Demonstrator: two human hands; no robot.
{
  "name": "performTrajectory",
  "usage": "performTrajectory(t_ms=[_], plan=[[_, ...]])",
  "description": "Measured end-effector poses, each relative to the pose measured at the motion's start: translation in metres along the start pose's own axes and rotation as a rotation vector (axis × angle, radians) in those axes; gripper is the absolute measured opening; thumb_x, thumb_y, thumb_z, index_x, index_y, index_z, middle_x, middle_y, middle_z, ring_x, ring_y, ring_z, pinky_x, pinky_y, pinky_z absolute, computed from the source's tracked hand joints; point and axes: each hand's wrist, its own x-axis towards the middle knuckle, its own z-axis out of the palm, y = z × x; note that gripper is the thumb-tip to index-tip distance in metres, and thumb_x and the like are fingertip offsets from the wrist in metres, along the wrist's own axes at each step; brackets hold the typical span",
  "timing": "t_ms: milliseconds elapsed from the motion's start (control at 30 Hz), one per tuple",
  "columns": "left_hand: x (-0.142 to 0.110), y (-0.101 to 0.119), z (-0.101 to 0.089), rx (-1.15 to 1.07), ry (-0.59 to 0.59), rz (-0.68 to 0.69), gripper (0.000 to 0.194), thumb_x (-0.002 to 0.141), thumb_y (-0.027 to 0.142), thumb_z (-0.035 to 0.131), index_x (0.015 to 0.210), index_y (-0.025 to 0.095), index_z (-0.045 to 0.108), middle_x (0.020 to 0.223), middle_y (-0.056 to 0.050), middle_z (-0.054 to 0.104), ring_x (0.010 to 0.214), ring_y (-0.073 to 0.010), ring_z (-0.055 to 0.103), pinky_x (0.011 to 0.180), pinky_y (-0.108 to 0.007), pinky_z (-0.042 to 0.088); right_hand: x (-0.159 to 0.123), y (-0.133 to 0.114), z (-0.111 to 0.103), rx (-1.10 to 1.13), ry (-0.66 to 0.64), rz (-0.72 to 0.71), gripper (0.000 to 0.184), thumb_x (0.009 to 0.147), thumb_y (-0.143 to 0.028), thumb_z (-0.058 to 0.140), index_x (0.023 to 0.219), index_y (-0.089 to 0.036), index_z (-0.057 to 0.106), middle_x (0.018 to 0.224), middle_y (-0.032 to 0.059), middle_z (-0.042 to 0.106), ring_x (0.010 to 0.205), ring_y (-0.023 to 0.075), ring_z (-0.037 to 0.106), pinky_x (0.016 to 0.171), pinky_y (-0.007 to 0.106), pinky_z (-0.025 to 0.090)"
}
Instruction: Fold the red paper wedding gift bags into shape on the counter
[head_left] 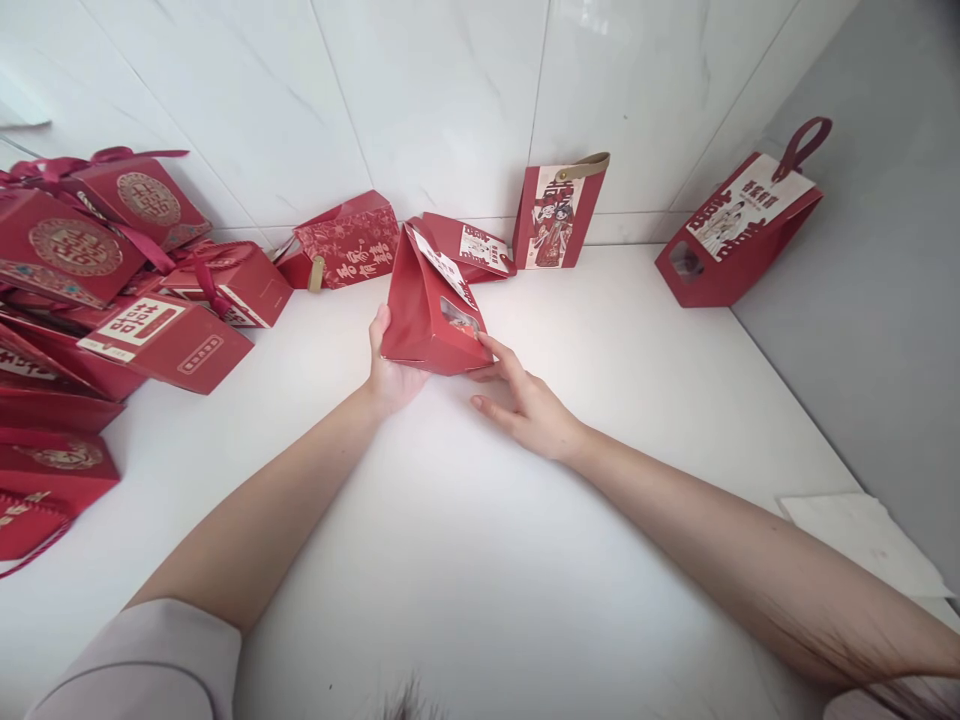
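Observation:
A red candy gift box [431,310] with a white printed label and a small clear window rests, tilted, in my left hand [390,375]. The left thumb lies along its left side and the palm supports it from below. My right hand [529,405] touches the lower right corner near the window; its fingers are stretched out and the thumb stands apart from the box. Something orange-red shows through the window. Just behind the held box, a similar red box [461,238] with a white label lies partly hidden.
Red gift boxes with ribbons [75,245] are heaped on the left. A floral-print red box [349,245], an upright box with a tan strap [559,215] and a windowed box with a loop handle [739,230] stand near the tiled wall [442,90]. White tissue [862,540] lies at right.

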Motion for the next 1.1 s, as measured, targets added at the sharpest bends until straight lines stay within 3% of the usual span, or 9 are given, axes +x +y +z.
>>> performTrajectory(t_ms=[167,667,867,1100], plan=[[0.001,-0.001,-0.003,-0.03,-0.004,0.004,0.074,0.095,0.079,0.042,0.132,0.021,0.069,0.135,-0.01,0.075,0.133,-0.0358,0.066,0.11,-0.048,0.055,0.001,-0.002,0.0,0.017,-0.005,0.01,0.084,0.097,-0.035,0.06,0.168,-0.025,0.017,0.135,0.0142,0.071,0.131,0.0311,0.066,0.072,0.038,0.065],[0.002,-0.001,-0.008,-0.046,-0.043,-0.014,0.075,0.095,0.078,0.043,0.131,0.019,0.071,0.126,-0.011,0.078,0.122,-0.0361,0.071,0.104,-0.049,0.058,0.001,-0.002,0.002,0.014,-0.018,0.026,0.083,0.098,-0.033,0.06,0.168,-0.02,0.016,0.136,0.0171,0.07,0.132,0.0304,0.065,0.09,0.045,0.063],[0.002,-0.001,-0.01,-0.077,-0.032,-0.02,0.073,0.095,0.077,0.045,0.135,0.02,0.07,0.131,-0.01,0.076,0.127,-0.0354,0.069,0.109,-0.05,0.055,0.001,-0.001,0.003,0.021,-0.024,0.039,0.084,0.098,-0.034,0.06,0.168,-0.019,0.016,0.136,0.0172,0.069,0.132,0.0296,0.064,0.078,0.038,0.063],[0.002,-0.002,-0.014,-0.083,-0.018,-0.05,0.075,0.094,0.078,0.046,0.136,0.02,0.069,0.133,-0.01,0.075,0.133,-0.0364,0.065,0.115,-0.052,0.05,0.002,-0.002,0.003,0.024,-0.025,0.049,0.084,0.098,-0.033,0.061,0.168,-0.022,0.016,0.137,0.0161,0.069,0.133,0.0302,0.064,0.078,0.038,0.063]])
